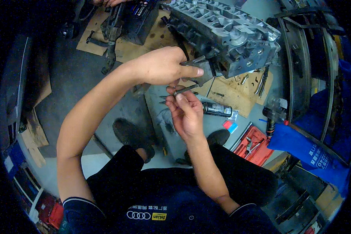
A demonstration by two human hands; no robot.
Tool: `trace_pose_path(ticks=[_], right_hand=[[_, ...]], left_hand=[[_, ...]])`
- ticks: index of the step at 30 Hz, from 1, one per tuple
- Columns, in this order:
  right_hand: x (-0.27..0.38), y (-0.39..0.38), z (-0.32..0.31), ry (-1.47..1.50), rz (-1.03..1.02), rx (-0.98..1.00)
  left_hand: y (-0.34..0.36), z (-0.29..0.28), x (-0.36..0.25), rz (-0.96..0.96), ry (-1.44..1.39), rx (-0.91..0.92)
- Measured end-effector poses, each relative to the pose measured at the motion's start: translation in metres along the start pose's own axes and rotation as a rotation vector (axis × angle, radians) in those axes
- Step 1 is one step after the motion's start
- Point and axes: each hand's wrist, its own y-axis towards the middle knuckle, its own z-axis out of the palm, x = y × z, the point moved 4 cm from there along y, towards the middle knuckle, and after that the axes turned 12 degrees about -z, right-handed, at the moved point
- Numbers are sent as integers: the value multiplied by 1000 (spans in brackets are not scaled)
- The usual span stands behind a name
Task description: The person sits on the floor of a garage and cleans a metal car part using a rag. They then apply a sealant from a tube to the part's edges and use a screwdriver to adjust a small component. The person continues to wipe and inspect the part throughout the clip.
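A grey metal cylinder head (238, 50) with machined ports lies beyond my hands, toward the upper right. My left hand (163, 65) is closed beside its near edge, thumb stretched along a grey metal tool (195, 61) that points at the head; the hand covers much of the tool. Just below, my right hand (187, 111) pinches a slim metal rod (187, 89) between thumb and fingers. The rod's far end slants up to the right under my left thumb. Whether the rod and the tool are joined, I cannot tell.
Oil-stained cardboard (234, 91) carries small metal parts. A black spray can (217, 109), an open red tool case (255, 145), a clear bottle (276, 109) and a blue bag (300, 144) lie rightward. A metal frame (290, 66) stands beyond. Another person's hand (113, 2) shows at the top.
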Motion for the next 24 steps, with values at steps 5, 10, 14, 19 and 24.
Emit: trace_pose_path(ticks=[5, 10, 14, 19, 24], right_hand=[[4, 2, -3, 137, 45, 23], [13, 4, -4, 37, -72, -135], [16, -1, 0, -12, -33, -209], [23, -2, 2, 84, -28, -227], [25, -2, -6, 147, 1, -367]], left_hand=[[0, 0, 1, 4, -13, -11], [-5, 2, -8, 24, 32, -35], [1, 5, -1, 39, 32, -73], [-3, 1, -16, 59, 73, -50], [5, 9, -9, 66, 130, -93]])
